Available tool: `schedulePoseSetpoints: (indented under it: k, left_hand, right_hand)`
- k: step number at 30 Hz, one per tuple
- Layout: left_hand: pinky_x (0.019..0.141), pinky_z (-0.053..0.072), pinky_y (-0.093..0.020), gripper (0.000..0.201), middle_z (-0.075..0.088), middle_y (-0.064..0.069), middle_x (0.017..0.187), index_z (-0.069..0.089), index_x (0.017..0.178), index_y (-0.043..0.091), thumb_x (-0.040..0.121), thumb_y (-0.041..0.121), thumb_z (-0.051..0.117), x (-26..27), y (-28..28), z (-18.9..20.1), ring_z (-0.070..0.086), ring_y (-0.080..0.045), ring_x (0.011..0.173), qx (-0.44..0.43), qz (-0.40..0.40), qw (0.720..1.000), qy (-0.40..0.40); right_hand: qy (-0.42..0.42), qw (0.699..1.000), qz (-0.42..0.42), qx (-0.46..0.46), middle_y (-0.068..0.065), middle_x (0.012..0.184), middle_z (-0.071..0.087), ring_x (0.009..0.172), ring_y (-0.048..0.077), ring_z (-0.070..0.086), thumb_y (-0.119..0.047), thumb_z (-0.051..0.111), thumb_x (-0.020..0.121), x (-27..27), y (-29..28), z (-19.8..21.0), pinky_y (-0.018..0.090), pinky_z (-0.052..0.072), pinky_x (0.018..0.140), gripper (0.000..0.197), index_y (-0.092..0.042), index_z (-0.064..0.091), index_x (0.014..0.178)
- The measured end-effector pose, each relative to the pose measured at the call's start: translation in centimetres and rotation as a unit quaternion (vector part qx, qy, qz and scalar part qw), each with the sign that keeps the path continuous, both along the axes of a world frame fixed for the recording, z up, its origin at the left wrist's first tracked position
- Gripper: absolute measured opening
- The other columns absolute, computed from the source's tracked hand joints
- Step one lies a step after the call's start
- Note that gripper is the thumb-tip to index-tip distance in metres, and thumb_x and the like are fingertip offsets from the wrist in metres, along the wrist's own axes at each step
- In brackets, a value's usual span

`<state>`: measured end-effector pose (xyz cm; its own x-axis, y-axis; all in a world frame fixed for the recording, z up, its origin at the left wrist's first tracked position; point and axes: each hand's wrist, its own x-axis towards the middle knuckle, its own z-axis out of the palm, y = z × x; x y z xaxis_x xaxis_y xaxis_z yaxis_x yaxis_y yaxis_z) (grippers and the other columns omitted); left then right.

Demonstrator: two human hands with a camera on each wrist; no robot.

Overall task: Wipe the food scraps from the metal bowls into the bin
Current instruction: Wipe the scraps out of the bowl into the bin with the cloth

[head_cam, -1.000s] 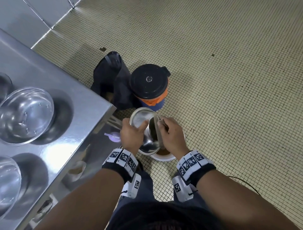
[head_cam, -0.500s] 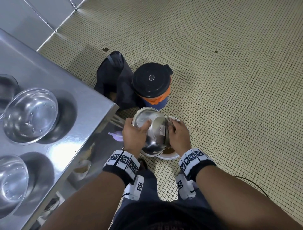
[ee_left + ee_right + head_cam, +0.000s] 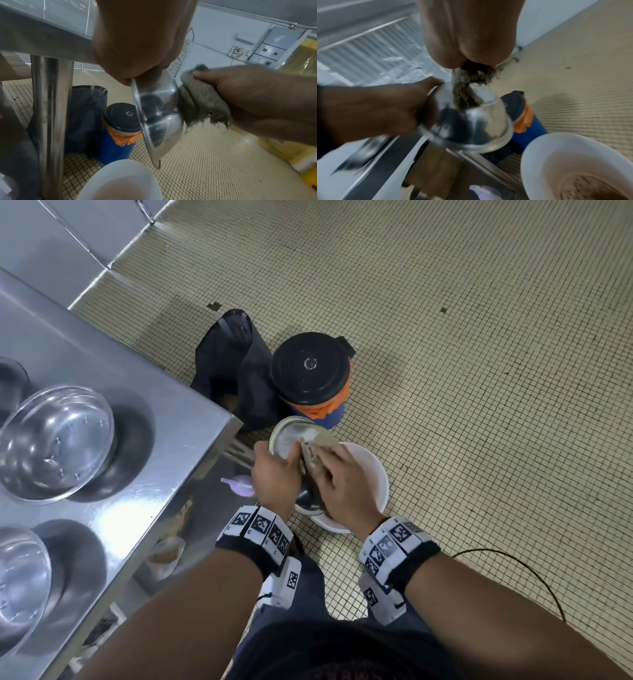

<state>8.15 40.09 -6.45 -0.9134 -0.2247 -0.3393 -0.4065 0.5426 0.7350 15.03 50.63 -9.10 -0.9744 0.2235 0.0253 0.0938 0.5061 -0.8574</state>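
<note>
**Over the white bin, a bowl held by its rim**

Above the white bin [image 3: 371,470] on the tiled floor, the metal bowl [image 3: 159,116] is tipped on edge, its opening turned away from the bin's far side. The left hand [image 3: 274,477] pinches it at the rim alone, fingers curled over the edge. The right hand [image 3: 342,477] is clenched round a grey, frayed cloth [image 3: 200,106] and presses it against the bowl's outer wall.

Judged from here, that rim pinch is thin: a hard push from the cloth could twist the slick bowl loose and drop it into the brown slop in the bin. Scraps could also miss, since the bowl hangs near the bin's edge.

The bowl is polished steel, shallow, with a flared lip; no scraps are visible on it.

Behind stand a lidded blue drum [image 3: 313,378] and a black bag [image 3: 233,364]; more bowls [image 3: 56,440] sit on the steel table [image 3: 144,419].
</note>
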Motion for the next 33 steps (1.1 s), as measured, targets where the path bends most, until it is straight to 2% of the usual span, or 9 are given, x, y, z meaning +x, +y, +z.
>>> schedulePoseSetpoints:
  k: [3, 8, 12, 17, 22, 27, 29, 31, 33]
  left_hand:
    - [0.086, 0.053, -0.043, 0.042, 0.065, -0.003, 0.092, 0.055, 0.107, 0.009, 0.097, 0.049, 0.065, -0.1, -0.1, 0.2, 0.065, -0.030, 0.092, 0.016, -0.003, 1.000, 0.015]
    - [0.087, 0.054, -0.043, 0.034, 0.060, 0.005, 0.084, 0.056, 0.100, 0.010, 0.101, 0.043, 0.063, 0.4, -0.2, 0.6, 0.061, -0.020, 0.084, 0.014, -0.014, 0.999, 0.037]
    - [0.086, 0.055, -0.048, 0.033, 0.064, -0.001, 0.087, 0.055, 0.094, 0.015, 0.099, 0.046, 0.065, 0.7, -0.4, 0.9, 0.064, -0.022, 0.085, 0.033, -0.024, 0.999, 0.036]
    - [0.085, 0.054, -0.041, 0.035, 0.062, 0.000, 0.089, 0.056, 0.099, 0.014, 0.098, 0.048, 0.065, 0.8, -0.8, 1.5, 0.060, -0.016, 0.083, 0.040, -0.034, 0.998, 0.027]
    - [0.085, 0.049, -0.037, 0.038, 0.063, -0.001, 0.090, 0.057, 0.102, 0.012, 0.098, 0.049, 0.064, 0.5, -1.1, 1.8, 0.060, -0.018, 0.086, 0.039, -0.035, 0.998, 0.030]
    - [0.083, 0.048, -0.035, 0.037, 0.064, -0.003, 0.092, 0.057, 0.101, 0.014, 0.098, 0.050, 0.064, 0.1, -1.2, 2.3, 0.059, -0.016, 0.085, 0.050, -0.025, 0.998, 0.039]
    - [0.080, 0.049, -0.034, 0.034, 0.065, -0.004, 0.093, 0.056, 0.100, 0.015, 0.098, 0.049, 0.064, -0.1, -1.0, 2.4, 0.059, -0.013, 0.082, 0.052, -0.033, 0.997, 0.044]
    - [0.074, 0.048, -0.031, 0.034, 0.065, -0.007, 0.093, 0.056, 0.098, 0.015, 0.098, 0.048, 0.065, -0.3, -0.7, 2.7, 0.057, -0.013, 0.079, 0.047, -0.048, 0.997, 0.050]
    - [0.070, 0.047, -0.029, 0.034, 0.063, -0.005, 0.091, 0.055, 0.098, 0.015, 0.098, 0.047, 0.065, -0.2, -0.6, 2.6, 0.056, -0.014, 0.078, 0.042, -0.059, 0.996, 0.055]
  right_hand:
    - [0.018, 0.999, 0.029, 0.034, 0.003, 0.123, 0.055, 0.103, 0.014, 0.058, -0.042, 0.038, 0.105, 0.2, -0.3, -0.9, 0.024, 0.050, 0.084, 0.051, -0.012, 0.059, 0.142]
    - [-0.006, 0.998, -0.008, 0.059, 0.005, 0.131, 0.053, 0.111, 0.018, 0.058, -0.044, 0.034, 0.105, -0.7, 0.7, -0.9, 0.028, 0.050, 0.093, 0.055, -0.011, 0.058, 0.142]
    - [-0.038, 0.996, -0.061, 0.043, 0.002, 0.123, 0.053, 0.100, 0.012, 0.056, -0.038, 0.038, 0.109, -1.4, 1.8, -1.4, 0.027, 0.051, 0.087, 0.046, -0.013, 0.057, 0.143]
    - [-0.086, 0.991, -0.096, 0.031, -0.009, 0.113, 0.045, 0.094, 0.008, 0.051, -0.035, 0.039, 0.110, -0.8, 2.9, -2.5, 0.029, 0.050, 0.087, 0.038, -0.014, 0.061, 0.134]
    - [-0.111, 0.985, -0.123, 0.050, 0.002, 0.107, 0.056, 0.093, 0.017, 0.055, -0.028, 0.042, 0.109, 0.6, 2.8, -3.9, 0.042, 0.052, 0.088, 0.030, -0.011, 0.063, 0.120]
    - [-0.238, 0.967, -0.052, 0.075, 0.012, 0.124, 0.064, 0.113, 0.029, 0.057, -0.022, 0.038, 0.110, 1.3, 4.0, -3.3, 0.042, 0.044, 0.103, 0.035, -0.009, 0.063, 0.131]
    - [-0.237, 0.966, -0.083, 0.062, 0.011, 0.121, 0.064, 0.110, 0.027, 0.059, -0.026, 0.038, 0.110, 0.9, 4.5, -3.2, 0.039, 0.046, 0.099, 0.035, -0.010, 0.064, 0.128]
    - [-0.170, 0.972, -0.160, 0.015, 0.004, 0.111, 0.064, 0.097, 0.015, 0.060, -0.037, 0.037, 0.111, 0.2, 4.5, -2.4, 0.036, 0.052, 0.090, 0.036, -0.017, 0.067, 0.116]
    - [-0.093, 0.979, -0.182, -0.007, -0.003, 0.103, 0.059, 0.087, 0.001, 0.054, -0.043, 0.036, 0.110, -0.9, 4.2, -1.2, 0.023, 0.051, 0.079, 0.038, -0.019, 0.066, 0.112]
